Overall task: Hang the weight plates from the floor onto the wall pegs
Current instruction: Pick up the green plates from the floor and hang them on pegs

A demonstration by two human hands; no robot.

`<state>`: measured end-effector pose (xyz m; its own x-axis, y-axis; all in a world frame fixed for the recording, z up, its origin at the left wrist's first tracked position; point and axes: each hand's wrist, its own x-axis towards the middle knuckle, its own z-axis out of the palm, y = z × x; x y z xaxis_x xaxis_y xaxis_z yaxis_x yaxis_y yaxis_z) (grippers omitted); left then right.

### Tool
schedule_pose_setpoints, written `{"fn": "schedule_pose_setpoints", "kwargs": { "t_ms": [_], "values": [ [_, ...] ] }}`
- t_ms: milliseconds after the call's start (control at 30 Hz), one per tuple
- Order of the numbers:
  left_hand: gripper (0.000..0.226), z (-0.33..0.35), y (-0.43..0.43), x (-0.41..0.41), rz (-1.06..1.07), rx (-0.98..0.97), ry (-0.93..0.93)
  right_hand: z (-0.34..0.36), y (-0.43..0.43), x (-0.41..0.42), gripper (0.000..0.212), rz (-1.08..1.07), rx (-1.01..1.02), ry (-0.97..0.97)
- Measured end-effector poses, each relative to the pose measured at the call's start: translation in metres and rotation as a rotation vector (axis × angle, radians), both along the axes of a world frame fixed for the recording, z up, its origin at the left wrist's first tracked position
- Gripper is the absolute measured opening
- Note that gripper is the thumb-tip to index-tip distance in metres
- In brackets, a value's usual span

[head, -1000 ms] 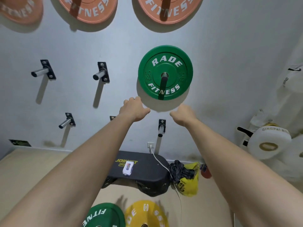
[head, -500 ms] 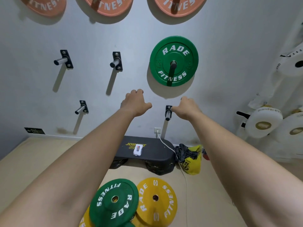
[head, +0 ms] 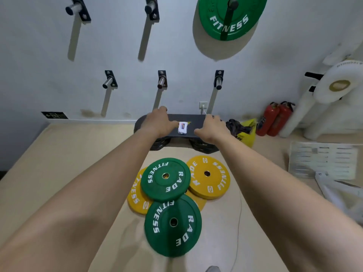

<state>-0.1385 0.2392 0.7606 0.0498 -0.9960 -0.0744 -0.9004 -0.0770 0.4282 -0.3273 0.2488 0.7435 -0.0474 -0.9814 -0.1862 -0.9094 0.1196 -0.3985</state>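
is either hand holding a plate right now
No, the left hand and right hand are both empty, and the stacked plates lie below them on the floor.

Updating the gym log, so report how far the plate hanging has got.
Done: one hung green plate sits on a wall peg. In hand: nothing; the left hand and right hand reach out empty. Left: on the floor, the far green plate, the near green plate and yellow plates; five bare pegs show.

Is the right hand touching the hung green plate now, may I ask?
Apart. Head view shows right hand well below hung green plate, wall between.
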Motion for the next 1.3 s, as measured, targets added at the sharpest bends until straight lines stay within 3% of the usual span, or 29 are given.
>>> {"fn": "schedule_pose_setpoints", "kwargs": {
  "t_ms": [433, 967, 1167, 1300],
  "values": [
    [0.064, -0.221, -0.084, 0.078, 0.014, 0.221, -0.031, -0.230, -0.078, 0.047, 0.066, -0.100, 0.239, -0.085],
    [0.088, -0.668, -0.223, 0.215, -0.080, 0.296, 0.020, -0.675, -0.134, 0.151, 0.071, -0.407, 0.430, -0.091],
    [0.096, -0.809, -0.280, 0.257, 0.013, 0.394, 0.083, -0.790, -0.150, 0.155, 0.071, -0.647, 0.367, -0.062],
    [0.101, -0.886, -0.318, 0.273, 0.078, 0.430, 0.117, -0.856, -0.163, 0.149, 0.063, -0.851, 0.249, -0.234]
  ]
}}
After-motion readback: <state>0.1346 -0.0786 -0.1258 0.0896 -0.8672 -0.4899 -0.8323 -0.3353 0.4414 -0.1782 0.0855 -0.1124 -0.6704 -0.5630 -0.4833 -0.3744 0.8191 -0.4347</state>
